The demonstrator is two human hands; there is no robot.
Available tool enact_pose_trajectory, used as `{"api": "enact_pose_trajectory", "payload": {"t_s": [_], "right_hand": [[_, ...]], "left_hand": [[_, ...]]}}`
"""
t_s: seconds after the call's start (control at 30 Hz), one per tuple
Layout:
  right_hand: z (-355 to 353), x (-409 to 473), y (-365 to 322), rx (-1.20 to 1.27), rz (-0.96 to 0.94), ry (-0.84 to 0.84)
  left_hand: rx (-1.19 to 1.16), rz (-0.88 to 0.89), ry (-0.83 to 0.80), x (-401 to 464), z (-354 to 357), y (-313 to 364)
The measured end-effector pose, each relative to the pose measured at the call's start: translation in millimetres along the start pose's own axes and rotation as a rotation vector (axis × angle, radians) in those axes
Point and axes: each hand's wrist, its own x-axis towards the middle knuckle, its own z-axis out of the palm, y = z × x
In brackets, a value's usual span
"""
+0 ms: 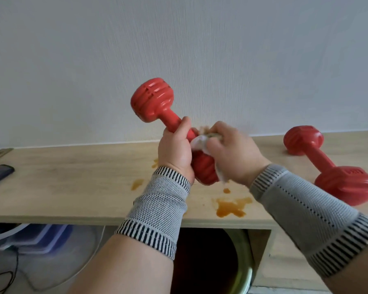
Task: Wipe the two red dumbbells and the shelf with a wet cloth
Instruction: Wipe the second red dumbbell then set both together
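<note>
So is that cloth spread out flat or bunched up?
Bunched up. The cloth is wadded in the right hand, pressed against the dumbbell that the left hand holds by its handle.

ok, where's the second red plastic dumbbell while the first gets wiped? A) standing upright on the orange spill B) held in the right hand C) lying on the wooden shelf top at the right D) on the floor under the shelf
C: the second red plastic dumbbell lies on its side on the light wooden shelf top, far right, clear of both hands and of the orange spill.
</note>
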Motion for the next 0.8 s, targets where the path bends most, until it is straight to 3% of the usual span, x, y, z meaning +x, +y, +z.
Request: {"api": "enact_pose_trajectory", "payload": {"t_s": [0.13, 0.27, 0.33, 0.53, 0.67, 0.73, 0.8], "right_hand": [[-16, 7, 20, 0.941, 0.566, -0.316], [-11, 5, 29, 1.189, 0.647, -0.329], [-11, 2, 20, 1.344, 0.63, -0.43], [-11, -4, 9, 1.427, 0.66, -0.537], [-6, -2, 6, 1.391, 0.588, -0.552], [-5, 1, 4, 1.398, 0.525, -0.425], [-2, 5, 6, 1.227, 0.406, -0.16]], "left_hand": [[-0.108, -0.04, -0.04, -12, 11, 9], [0.053, 0.189, 0.01, -18, 17, 16], [0.106, 0.283, 0.039, -19, 18, 17], [0.179, 0.36, 0.178, -15, 13, 18], [0.398, 0.338, 0.214, -6, 1, 24], [0.468, 0.247, 0.142, -7, -2, 28], [0.411, 0.096, 0.067, -10, 1, 31]]}}
